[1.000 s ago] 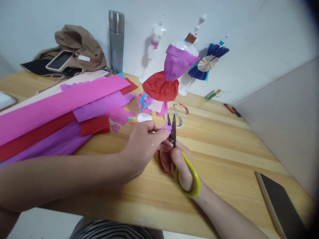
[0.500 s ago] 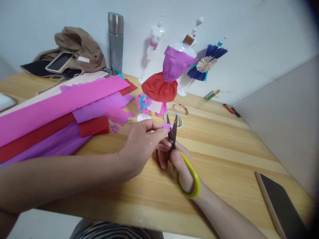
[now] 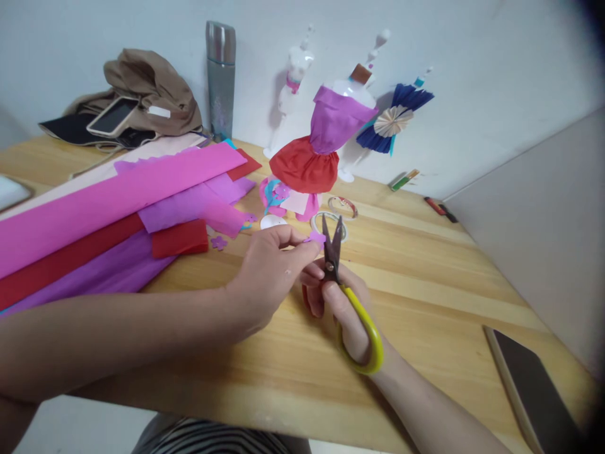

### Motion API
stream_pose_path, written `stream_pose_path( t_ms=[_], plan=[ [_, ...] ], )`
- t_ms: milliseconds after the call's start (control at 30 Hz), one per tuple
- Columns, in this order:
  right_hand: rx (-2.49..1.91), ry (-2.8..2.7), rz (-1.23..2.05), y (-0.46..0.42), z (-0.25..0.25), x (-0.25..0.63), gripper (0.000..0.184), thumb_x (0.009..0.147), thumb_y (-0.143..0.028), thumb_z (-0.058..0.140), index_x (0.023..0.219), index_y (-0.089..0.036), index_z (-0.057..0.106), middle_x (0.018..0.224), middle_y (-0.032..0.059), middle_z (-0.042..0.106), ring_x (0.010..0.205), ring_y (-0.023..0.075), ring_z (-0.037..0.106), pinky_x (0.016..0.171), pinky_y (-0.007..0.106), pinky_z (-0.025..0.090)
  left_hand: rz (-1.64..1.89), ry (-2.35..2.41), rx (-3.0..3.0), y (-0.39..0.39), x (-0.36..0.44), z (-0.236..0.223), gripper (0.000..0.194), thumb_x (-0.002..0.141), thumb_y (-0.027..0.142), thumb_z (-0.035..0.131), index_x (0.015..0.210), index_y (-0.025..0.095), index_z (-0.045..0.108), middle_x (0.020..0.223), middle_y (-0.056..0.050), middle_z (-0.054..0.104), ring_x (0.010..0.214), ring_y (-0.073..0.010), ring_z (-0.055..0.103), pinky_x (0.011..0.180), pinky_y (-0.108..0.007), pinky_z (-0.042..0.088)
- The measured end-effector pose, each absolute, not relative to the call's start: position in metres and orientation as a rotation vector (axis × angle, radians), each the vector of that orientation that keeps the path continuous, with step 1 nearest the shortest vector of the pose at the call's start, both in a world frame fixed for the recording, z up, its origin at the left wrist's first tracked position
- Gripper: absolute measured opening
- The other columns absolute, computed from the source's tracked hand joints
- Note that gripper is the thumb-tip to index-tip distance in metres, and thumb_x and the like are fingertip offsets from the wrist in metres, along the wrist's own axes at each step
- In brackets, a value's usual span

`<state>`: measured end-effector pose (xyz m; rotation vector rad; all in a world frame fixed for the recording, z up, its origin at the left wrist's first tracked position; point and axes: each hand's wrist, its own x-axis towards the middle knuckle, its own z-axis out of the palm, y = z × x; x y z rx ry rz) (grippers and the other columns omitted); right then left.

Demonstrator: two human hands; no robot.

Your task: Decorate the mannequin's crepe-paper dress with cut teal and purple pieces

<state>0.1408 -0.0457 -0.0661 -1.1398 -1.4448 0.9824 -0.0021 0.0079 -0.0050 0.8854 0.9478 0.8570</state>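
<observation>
My left hand (image 3: 267, 277) pinches a small purple paper piece (image 3: 316, 238) between thumb and fingertips above the wooden table (image 3: 425, 277). My right hand (image 3: 343, 309) grips scissors (image 3: 333, 249) with yellow and red handle loops; the dark blades point up and stand apart, right beside the purple piece. Behind them stands a white mannequin in a purple and red crepe paper dress (image 3: 321, 142).
Rolls and sheets of pink, red and purple crepe paper (image 3: 108, 221) lie at left. Tape rolls (image 3: 343, 207), a steel flask (image 3: 220, 79), two more mannequins (image 3: 293, 82), a brown bag with a phone (image 3: 142, 88) sit behind. A dark tablet (image 3: 534, 384) lies at right.
The scissor blades have opened wider and tilted slightly right. My left hand has turned the purple piece a little against the blades.
</observation>
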Motion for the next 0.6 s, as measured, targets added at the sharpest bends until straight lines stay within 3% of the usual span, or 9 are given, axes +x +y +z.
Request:
stream_pose_path(
  t_ms=[167, 267, 400, 600],
  plan=[
    [-1.199, -1.139, 0.753, -0.04, -0.055, 0.141, 0.02, 0.083, -0.036, 0.079, 0.094, -0.024, 0.068, 0.063, -0.0045, 0.057, 0.054, 0.0155, 0.052, 0.051, 0.03, 0.041, 0.789, 0.937, 1.05, 0.01, -0.004, -0.004, 0.029, 0.088, 0.013, 0.068, 0.06, 0.016, 0.061, 0.054, 0.001, 0.064, 0.049, -0.0083, 0.059, 0.053, -0.018, 0.048],
    [-1.108, -1.032, 0.679, -0.038, -0.049, 0.139, 0.022, 0.076, -0.022, 0.077, 0.096, -0.025, 0.069, 0.067, -0.0035, 0.065, 0.052, 0.0147, 0.057, 0.05, 0.03, 0.044, 0.731, 0.954, 1.117, 0.01, -0.004, -0.006, 0.028, 0.086, 0.011, 0.069, 0.059, 0.016, 0.06, 0.054, 0.001, 0.063, 0.051, -0.0079, 0.057, 0.054, -0.018, 0.045],
    [-1.085, -1.016, 0.678, -0.038, -0.046, 0.137, 0.028, 0.074, -0.016, 0.076, 0.1, -0.025, 0.071, 0.076, -0.0013, 0.071, 0.056, 0.0139, 0.061, 0.054, 0.03, 0.049, 0.721, 0.939, 1.187, 0.009, -0.004, -0.011, 0.029, 0.084, 0.015, 0.07, 0.058, 0.017, 0.059, 0.051, 0.003, 0.057, 0.05, -0.0081, 0.052, 0.052, -0.019, 0.041],
    [-1.15, -1.084, 0.7, -0.039, -0.046, 0.139, 0.031, 0.071, -0.019, 0.08, 0.1, -0.025, 0.07, 0.07, -0.0039, 0.065, 0.056, 0.0138, 0.057, 0.056, 0.032, 0.045, 0.706, 0.858, 1.262, 0.01, -0.003, -0.017, 0.028, 0.082, 0.012, 0.067, 0.056, 0.017, 0.06, 0.052, 0.004, 0.056, 0.051, -0.0079, 0.048, 0.052, -0.019, 0.038]
  ],
)
